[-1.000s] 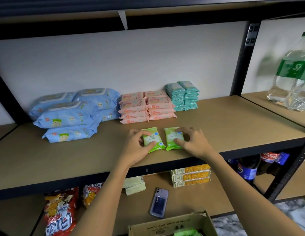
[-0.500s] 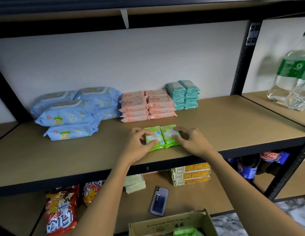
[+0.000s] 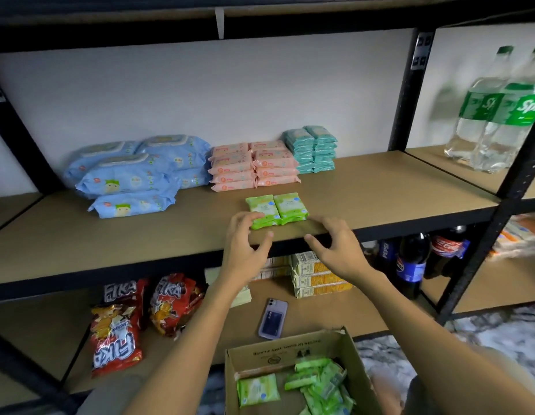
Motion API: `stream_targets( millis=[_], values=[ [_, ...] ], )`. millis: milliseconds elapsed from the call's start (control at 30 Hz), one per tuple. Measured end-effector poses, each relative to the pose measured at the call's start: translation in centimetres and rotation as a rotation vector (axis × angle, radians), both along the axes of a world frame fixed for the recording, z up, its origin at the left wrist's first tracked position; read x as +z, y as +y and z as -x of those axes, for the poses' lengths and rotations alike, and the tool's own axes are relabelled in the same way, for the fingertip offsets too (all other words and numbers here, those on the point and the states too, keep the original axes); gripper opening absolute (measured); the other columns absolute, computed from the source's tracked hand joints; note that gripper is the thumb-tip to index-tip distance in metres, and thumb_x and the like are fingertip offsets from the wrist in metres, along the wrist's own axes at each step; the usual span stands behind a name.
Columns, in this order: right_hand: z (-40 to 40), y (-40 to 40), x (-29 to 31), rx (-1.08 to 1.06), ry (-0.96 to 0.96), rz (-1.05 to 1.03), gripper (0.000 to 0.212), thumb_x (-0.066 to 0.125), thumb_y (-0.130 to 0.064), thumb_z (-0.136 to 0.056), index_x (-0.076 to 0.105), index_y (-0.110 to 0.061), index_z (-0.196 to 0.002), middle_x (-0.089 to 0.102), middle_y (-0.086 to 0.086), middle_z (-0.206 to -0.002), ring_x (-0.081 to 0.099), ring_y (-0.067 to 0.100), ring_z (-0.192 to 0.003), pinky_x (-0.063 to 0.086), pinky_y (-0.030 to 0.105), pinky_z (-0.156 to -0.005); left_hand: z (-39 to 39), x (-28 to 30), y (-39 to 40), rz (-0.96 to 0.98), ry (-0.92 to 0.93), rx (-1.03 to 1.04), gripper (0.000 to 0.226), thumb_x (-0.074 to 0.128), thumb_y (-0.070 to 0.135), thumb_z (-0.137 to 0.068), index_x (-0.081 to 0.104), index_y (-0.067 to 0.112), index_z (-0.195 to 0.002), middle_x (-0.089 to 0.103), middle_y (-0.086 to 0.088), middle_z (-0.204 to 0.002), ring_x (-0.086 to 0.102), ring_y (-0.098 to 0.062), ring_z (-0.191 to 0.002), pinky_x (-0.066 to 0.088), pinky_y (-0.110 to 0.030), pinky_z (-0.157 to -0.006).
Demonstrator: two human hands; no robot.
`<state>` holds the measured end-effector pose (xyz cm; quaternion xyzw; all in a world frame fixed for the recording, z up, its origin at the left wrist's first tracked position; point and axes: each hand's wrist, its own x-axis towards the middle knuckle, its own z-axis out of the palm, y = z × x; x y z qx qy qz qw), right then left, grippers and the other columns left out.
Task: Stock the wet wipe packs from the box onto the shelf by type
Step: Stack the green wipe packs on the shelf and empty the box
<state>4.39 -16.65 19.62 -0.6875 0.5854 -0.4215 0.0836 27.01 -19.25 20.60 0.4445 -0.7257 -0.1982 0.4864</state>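
I have one view only, from the camera on the wearer's head. It faces forward and down at the shelf (image 3: 380,187), close enough that both forearms reach in from the bottom edge. The wide lens bends the uprights, and the box (image 3: 293,348) sits directly below.

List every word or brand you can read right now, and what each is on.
"Spri", cut off by the frame edge: clear bottle's green label.
"FIKA": red snack bags.
"PEPSI": dark bottle.
"Coca-Cola": dark bottle, red label.
Box flap: upside-down line, too small to read.
Wipe packs, blue, pink, teal, green: print too blurred.
Yellow cartons: print too small.
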Motion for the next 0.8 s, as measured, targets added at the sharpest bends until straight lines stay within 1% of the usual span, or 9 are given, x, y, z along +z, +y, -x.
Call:
stream_targets(
  millis=[133, 200, 267, 367, 500, 600, 667, 733, 800],
  values=[
    [-0.9, 3.2, -2.5, 0.032, 0.007, 0.082, 0.042, 0.064, -0.031, -0.096, 0.055, -0.025, -0.137, 0.052, -0.008, -0.139, 0.04, 0.01, -0.136, 0.034, 0.028, -0.113, 0.9, -3.8, 4.1, 0.147, 0.122, 0.026, 0.025, 0.065, 0.007, -0.091, 0.065, 0.014, -0.115, 0.052, -0.001, -0.121, 0.054, -0.012, -0.116, 0.049, -0.029, -0.095],
    [-1.2, 4.7, -4.2, 0.025, -0.028, 0.078, 0.041, 0.063, -0.033, -0.097, 0.055, -0.025, -0.137, 0.048, -0.009, -0.144, 0.037, 0.003, -0.138, 0.028, 0.014, -0.11, 1.2, -6.0, 5.7, 0.118, 0.128, -0.013, 0.025, 0.064, 0.006, -0.092, 0.065, 0.013, -0.116, 0.053, -0.002, -0.121, 0.056, -0.013, -0.117, 0.049, -0.028, -0.096],
    [-1.4, 6.1, -6.2, 0.039, -0.053, 0.055, 0.04, 0.064, -0.031, -0.098, 0.056, -0.023, -0.136, 0.05, -0.01, -0.14, 0.042, 0.0, -0.131, 0.027, 0.008, -0.104, 1.3, -8.5, 6.7, 0.07, 0.077, -0.049, 0.026, 0.062, 0.013, -0.094, 0.064, 0.016, -0.119, 0.054, 0.001, -0.123, 0.056, -0.012, -0.118, 0.048, -0.028, -0.098],
    [-1.4, 7.7, -9.9, 0.065, -0.072, -0.031, 0.04, 0.065, -0.032, -0.097, 0.057, -0.023, -0.135, 0.055, -0.008, -0.134, 0.048, 0.004, -0.125, 0.037, 0.018, -0.102, 1.1, -12.2, 7.7, -0.019, 0.003, -0.072, 0.031, 0.059, 0.026, -0.095, 0.062, 0.021, -0.125, 0.056, 0.004, -0.125, 0.055, -0.01, -0.118, 0.048, -0.035, -0.1],
    [-0.9, 8.8, -15.0, 0.033, -0.14, -0.173, 0.042, 0.067, -0.031, -0.095, 0.058, -0.023, -0.135, 0.058, -0.007, -0.127, 0.051, 0.007, -0.119, 0.045, 0.033, -0.1, 0.7, -16.8, 8.6, -0.215, -0.035, -0.049, 0.032, 0.06, 0.03, -0.097, 0.059, 0.028, -0.129, 0.057, 0.012, -0.124, 0.054, -0.008, -0.115, 0.046, -0.032, -0.097],
    [-0.6, 9.5, -18.3, 0.012, -0.199, -0.325, 0.043, 0.066, -0.037, -0.094, 0.055, -0.032, -0.136, 0.057, -0.003, -0.129, 0.052, 0.013, -0.123, 0.046, 0.036, -0.101, 0.2, -20.9, 8.6, -0.345, -0.065, -0.049, 0.037, 0.054, 0.047, -0.094, 0.056, 0.036, -0.129, 0.057, 0.013, -0.127, 0.053, -0.009, -0.119, 0.045, -0.031, -0.098],
    [-0.5, 9.6, -20.7, -0.009, -0.227, -0.401, 0.046, 0.065, -0.043, -0.093, 0.054, -0.036, -0.136, 0.057, -0.004, -0.133, 0.052, 0.014, -0.126, 0.046, 0.038, -0.103, 0.1, -24.1, 8.8, -0.464, -0.063, -0.048, 0.032, 0.055, 0.047, -0.095, 0.055, 0.039, -0.126, 0.057, 0.014, -0.13, 0.053, -0.009, -0.122, 0.044, -0.031, -0.101],
    [-0.7, 9.7, -23.0, -0.043, -0.27, -0.47, 0.049, 0.068, -0.041, -0.092, 0.054, -0.03, -0.138, 0.058, -0.002, -0.136, 0.052, 0.012, -0.127, 0.045, 0.037, -0.106, 0.2, -27.4, 9.5, -0.568, -0.047, -0.04, 0.026, 0.058, 0.039, -0.096, 0.056, 0.043, -0.122, 0.06, 0.011, -0.128, 0.055, -0.012, -0.121, 0.045, -0.033, -0.102],
    [-1.1, 9.9, -25.3, -0.051, -0.289, -0.537, 0.052, 0.072, -0.032, -0.092, 0.054, -0.021, -0.139, 0.058, 0.003, -0.138, 0.051, 0.016, -0.129, 0.044, 0.037, -0.108, 0.5, -30.5, 10.3, -0.663, -0.04, -0.012, 0.026, 0.058, 0.043, -0.093, 0.056, 0.044, -0.12, 0.062, 0.006, -0.127, 0.056, -0.015, -0.122, 0.045, -0.036, -0.105]
  ],
)
